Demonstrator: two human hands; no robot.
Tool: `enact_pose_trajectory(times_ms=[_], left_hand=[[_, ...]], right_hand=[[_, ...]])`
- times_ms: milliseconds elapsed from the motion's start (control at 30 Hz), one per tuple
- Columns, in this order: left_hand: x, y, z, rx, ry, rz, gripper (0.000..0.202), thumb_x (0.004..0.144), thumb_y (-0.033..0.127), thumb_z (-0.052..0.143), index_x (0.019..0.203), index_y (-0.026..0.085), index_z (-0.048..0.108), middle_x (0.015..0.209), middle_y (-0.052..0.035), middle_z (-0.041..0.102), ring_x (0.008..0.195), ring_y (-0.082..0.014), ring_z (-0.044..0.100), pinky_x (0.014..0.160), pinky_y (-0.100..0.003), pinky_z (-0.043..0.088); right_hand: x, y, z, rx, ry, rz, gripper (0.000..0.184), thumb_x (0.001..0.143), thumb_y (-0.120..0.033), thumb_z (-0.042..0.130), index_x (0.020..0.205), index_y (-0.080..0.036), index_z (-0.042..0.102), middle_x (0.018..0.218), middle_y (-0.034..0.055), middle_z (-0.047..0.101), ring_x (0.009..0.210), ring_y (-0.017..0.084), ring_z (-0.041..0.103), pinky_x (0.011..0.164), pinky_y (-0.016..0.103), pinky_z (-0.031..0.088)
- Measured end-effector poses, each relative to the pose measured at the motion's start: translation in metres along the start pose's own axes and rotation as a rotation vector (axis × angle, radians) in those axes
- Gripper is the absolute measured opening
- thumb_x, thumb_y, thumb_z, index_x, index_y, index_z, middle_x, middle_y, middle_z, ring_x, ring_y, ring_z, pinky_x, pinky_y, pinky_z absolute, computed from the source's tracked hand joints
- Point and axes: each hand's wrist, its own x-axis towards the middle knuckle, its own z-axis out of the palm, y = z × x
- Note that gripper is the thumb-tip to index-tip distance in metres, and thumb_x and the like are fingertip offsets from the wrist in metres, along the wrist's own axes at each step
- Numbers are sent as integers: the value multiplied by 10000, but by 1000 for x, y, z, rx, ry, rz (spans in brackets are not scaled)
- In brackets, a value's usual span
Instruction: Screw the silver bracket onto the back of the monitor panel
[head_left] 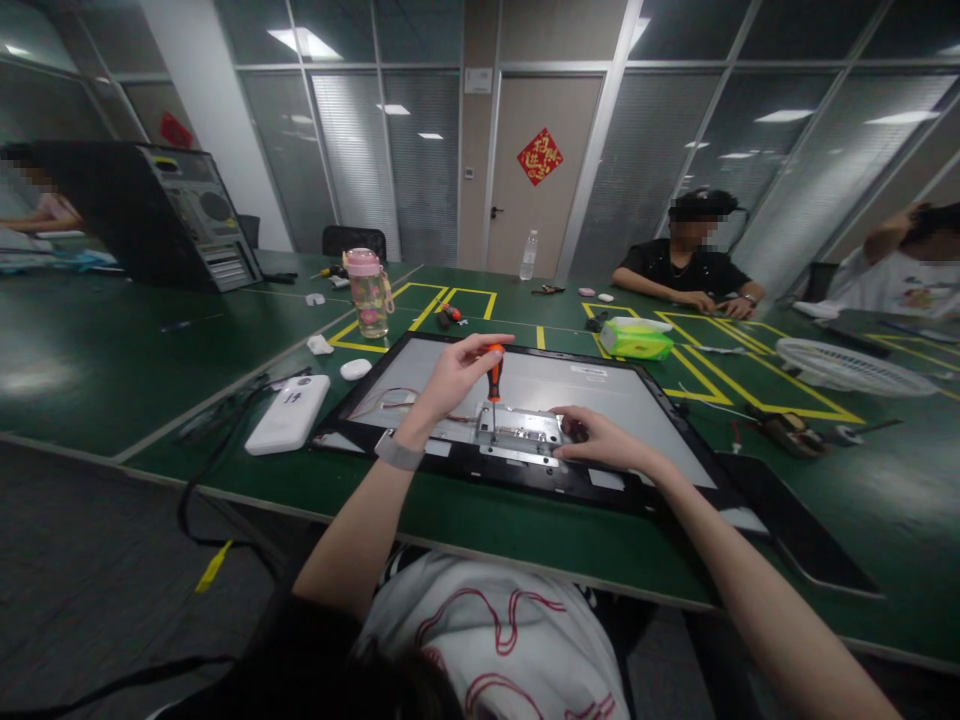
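A large flat monitor panel [630, 395] with a black frame lies back side up on the table in front of me. Near its lower edge sits a silver metal bracket [517, 432]. My left hand [459, 378] is closed on the handle of an orange and black screwdriver [494, 380]. The screwdriver stands upright, its tip down at the left part of the bracket. At the bracket's right end, my right hand [600, 440] has thumb and fingers closed around the edge; something dark shows beneath those fingers. Thin wires [386, 400] run across the panel on the left.
Left of the panel are a white power bank [289, 415], a white round case [355, 369] and a pink bottle [367, 295]. Beyond it is a green tissue pack [637, 338]. A black flat panel [795, 520] lies right. A co-worker [686, 250] sits across the table.
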Motion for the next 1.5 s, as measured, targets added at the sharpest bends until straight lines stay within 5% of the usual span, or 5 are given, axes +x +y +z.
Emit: enact_pose_trajectory(times_ms=[133,433,667,1333,1500], left_hand=[[1,-1,2,80,126,41,160,749,305,705,852,184,712,820,-19,629,715,-115,549,657,-238,446],[2,-4,2,-215,-40,-60,302,867,278,531,1102,163,682,920,-71,694,954,-186,620,872,-319,460],[0,-2,4,51,99,18,228,742,300,714,933,175,708,816,-20,651,747,-120,580,697,-243,468],[-1,-3,1,-256,-122,-53,324,883,262,537,1174,171,646,1019,-96,695,987,-192,623,899,-336,457],[-2,-1,4,-53,-5,-28,295,781,293,681,1057,189,691,925,-51,682,789,-133,606,748,-271,480]], right_hand=[[1,1,0,6,-7,-7,667,706,-471,705,1261,-140,539,923,65,583,853,223,563,748,327,468],[1,1,0,-10,-11,-22,635,712,-477,706,1238,-154,556,920,58,583,844,216,561,747,324,464],[2,4,1,-7,-3,-36,666,709,-484,705,1258,-142,545,907,54,589,832,213,563,738,317,457],[1,0,0,6,-8,-19,664,706,-468,702,1256,-132,542,918,63,574,841,220,557,748,328,453],[2,4,1,0,-8,-25,686,703,-485,704,1266,-132,535,922,63,575,842,217,558,746,323,457]])
